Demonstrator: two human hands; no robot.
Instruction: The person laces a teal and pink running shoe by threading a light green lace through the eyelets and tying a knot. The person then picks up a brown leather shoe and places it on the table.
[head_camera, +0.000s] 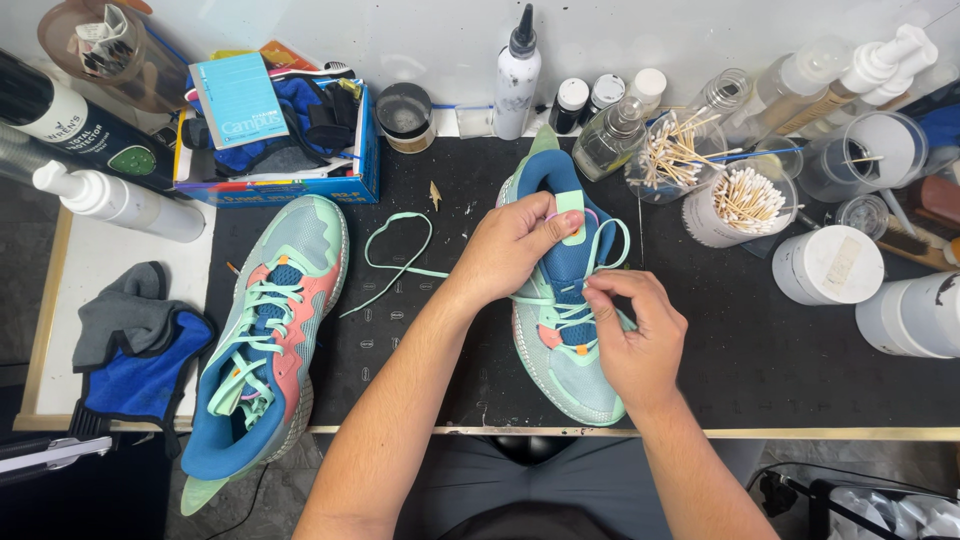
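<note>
1. A black work mat (760, 340) is being viewed from above; both forearms are being stretched across it from the near edge, and everything else is being arranged around the two hands.

2. A mint, blue and coral sneaker (565, 300) is being kept flat on the mat directly under both hands, toe toward the person, seemingly so that its lace rows are being presented upward.

3. A matching second sneaker (265, 350), fully laced, is being left well to the left of the left hand, its heel hanging over the near table edge.

4. The left hand (510, 250) is being closed on the shoe's tongue and collar, thumb pressed near the mint pull tab, apparently so that the shoe is being steadied.

5. The right hand (635, 335) is being held just below and right of the left one, its thumb and fingertips pinched together on a mint shoelace (400, 265) at the eyelets.

6. The free length of that lace is being trailed in a loop across the mat, leftward from the left hand.

7. A blue box of cloths (280, 140) is being kept beyond and left of the left hand.

8. Bottles and jars are being lined up beyond both hands, within reach.

9. Cups of cotton swabs (745, 200) are being stood beyond the right hand.

10. A grey and blue cloth (135, 345) is being left far left of the left hand.
</note>
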